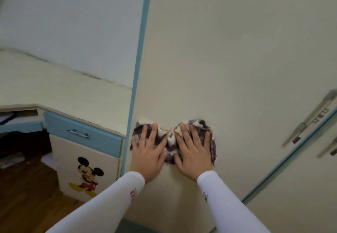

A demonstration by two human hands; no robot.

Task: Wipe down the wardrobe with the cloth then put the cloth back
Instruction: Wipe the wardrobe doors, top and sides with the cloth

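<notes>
1. left hand [147,152] lies flat and open, fingers spread, palm pressed onto the left half of the cloth [170,142]; nothing is pinched, it simply pins the fabric to the panel.
2. right hand [192,153] does the same on the right half, open and splayed, thumb turned in toward the other thumb. two flat palms look chosen to spread the push over a wide patch, so the rag rubs instead of bunching.
3. the cloth, a dark purple and cream checked rag, is crumpled between and above the fingers, held against the lower part of the cream wardrobe door [228,59]. it is still in use, so putting it back is some way off, i would say.
4. white sleeves [118,194] reach in from the near edge, arms nearly straight, which suggests a leaning push.
5. edges: the blue trim strip [140,54] runs just left of the left hand, so a stroke that way ends at once. to the right a blue-edged seam [291,157] slants across, with metal door handles [310,117] beyond it, well apart from the rag.
6. open room: the broad bare panel above the hands is unobstructed; upward and rightward strokes have the most run.
7. further left stand a blue drawer [82,134] and a cabinet with a cartoon mouse sticker [87,176], clear of the work.
</notes>
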